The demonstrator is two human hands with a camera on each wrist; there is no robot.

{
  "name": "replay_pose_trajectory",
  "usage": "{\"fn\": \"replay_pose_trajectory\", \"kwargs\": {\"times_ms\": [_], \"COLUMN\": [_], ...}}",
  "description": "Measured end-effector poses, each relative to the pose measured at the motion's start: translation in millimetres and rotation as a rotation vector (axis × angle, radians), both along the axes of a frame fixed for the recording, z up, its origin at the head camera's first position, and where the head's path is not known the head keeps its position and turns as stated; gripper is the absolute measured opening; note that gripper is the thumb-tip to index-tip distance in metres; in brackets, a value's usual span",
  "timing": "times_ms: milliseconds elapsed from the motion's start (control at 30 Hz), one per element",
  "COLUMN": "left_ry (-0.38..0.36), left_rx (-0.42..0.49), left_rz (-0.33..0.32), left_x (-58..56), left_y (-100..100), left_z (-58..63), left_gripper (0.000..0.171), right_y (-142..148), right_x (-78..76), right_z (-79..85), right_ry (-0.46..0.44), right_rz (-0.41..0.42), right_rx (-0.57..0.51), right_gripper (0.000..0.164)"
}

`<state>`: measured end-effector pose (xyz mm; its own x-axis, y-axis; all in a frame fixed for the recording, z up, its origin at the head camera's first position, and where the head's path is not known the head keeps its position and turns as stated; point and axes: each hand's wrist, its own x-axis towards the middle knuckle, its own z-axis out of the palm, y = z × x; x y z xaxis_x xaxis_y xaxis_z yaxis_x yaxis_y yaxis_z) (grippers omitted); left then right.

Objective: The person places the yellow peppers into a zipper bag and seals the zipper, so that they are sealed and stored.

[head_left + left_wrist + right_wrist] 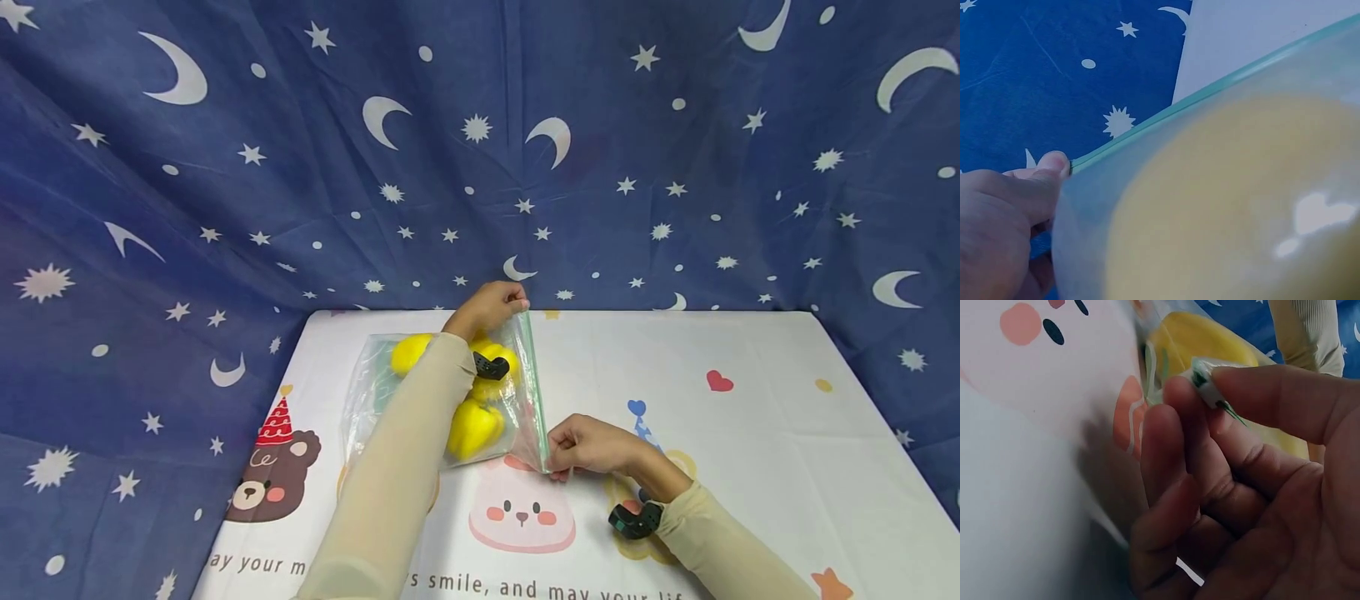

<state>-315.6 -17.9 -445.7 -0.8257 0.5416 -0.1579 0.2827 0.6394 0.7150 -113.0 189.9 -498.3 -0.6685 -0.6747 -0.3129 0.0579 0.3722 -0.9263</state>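
Observation:
A clear zip bag [517, 417] with a green zip strip [536, 379] along its right edge lies on the table. Inside it are several yellow things, one of them shaped like a bell pepper [477, 428]; the left forearm partly covers them. My left hand [491, 305] pinches the strip's far end between thumb and finger. In the left wrist view, a yellow shape [1229, 206] bulges beneath the clear film. At the near corner my right hand [596, 444] pinches the strip's other end. Its small white and green tip [1210, 390] shows between thumb and finger in the right wrist view.
A white cloth [787, 450] printed with cartoon animals and lettering covers the table. Behind it and to the left hangs a dark blue curtain [600, 225] with moons and stars. Each wrist wears a black camera mount, such as the right one [635, 520].

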Motion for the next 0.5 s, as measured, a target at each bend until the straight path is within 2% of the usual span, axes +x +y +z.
{"fn": "replay_pose_trajectory", "kwargs": {"times_ms": [200, 300, 367, 500], "left_ry": [-0.037, -0.047, -0.046, -0.040], "left_rx": [0.019, 0.026, 0.034, 0.059], "left_rz": [-0.006, 0.006, 0.010, 0.012], "left_x": [2.1, 3.4, 3.7, 4.1], "left_y": [-2.9, -4.7, -5.2, -5.7], "left_z": [0.0, 0.6, 0.4, -1.3], "left_gripper": [0.019, 0.020, 0.021, 0.021], "right_y": [0.0, 0.0, -0.6, -4.4], "right_x": [-1.4, -4.2, -7.6, -17.4], "right_z": [-3.2, -5.7, -6.4, -5.3], "right_ry": [-0.012, -0.003, -0.005, -0.013], "right_rz": [0.019, -0.002, -0.054, -0.235], "right_rx": [-0.004, 0.016, 0.029, 0.006], "right_gripper": [0.020, 0.024, 0.025, 0.025]}}
